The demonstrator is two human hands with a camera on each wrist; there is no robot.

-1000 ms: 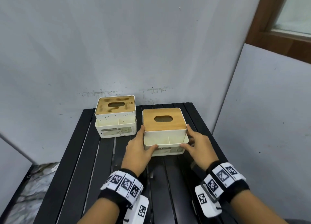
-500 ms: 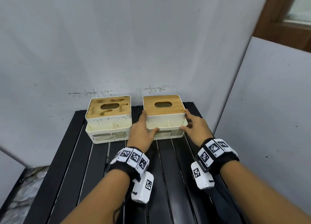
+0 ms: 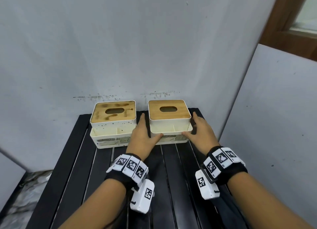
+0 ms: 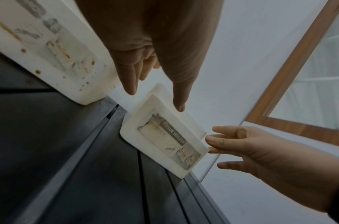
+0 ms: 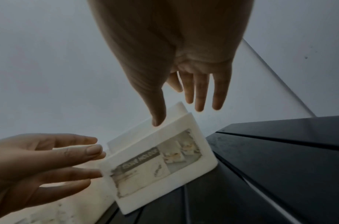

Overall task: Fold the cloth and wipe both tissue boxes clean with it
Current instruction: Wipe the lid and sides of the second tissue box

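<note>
Clean tissue box [image 3: 169, 120] now pushed back toward the wall, level with the stained tissue box [image 3: 113, 124]; a second ago it sat nearer me. My left hand [image 3: 141, 136] and right hand [image 3: 199, 132] flank it, fingers straight and spread, thumbs on its front rim, flat fingers along its sides, gripping nothing. Its front label reads "TISSUE HOLDER" [image 4: 174, 133]. Both boxes stand side by side, just apart, on the black slatted table [image 3: 171, 185]. No cloth in sight.
</note>
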